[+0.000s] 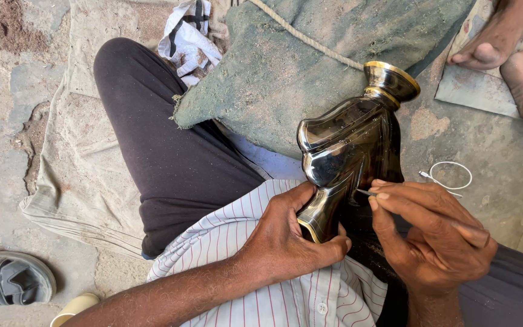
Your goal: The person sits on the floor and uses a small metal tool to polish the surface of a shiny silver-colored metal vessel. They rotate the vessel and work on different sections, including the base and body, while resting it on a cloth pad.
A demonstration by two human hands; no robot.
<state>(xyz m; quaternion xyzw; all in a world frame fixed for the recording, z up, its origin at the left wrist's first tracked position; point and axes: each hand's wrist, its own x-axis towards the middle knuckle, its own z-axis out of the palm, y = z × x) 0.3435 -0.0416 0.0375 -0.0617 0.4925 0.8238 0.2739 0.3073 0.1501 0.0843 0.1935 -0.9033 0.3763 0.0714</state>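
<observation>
**One dark vase, two hands at work**

One glossy dark metal vase (349, 151) with gold rims lies across the person's lap. The left hand (289, 239) is clenched around its narrow base; the right hand (434, 239), just beside the vase, pinches one thin pointed tool (365, 192) against its surface. Beyond the vase: one green sack (286, 66), one crumpled white wrapper (187, 37). Right of it, one white cable (449, 175), two bare feet (509, 54).

The left hand (286, 242) hides the metal vase's (346, 151) base.
</observation>
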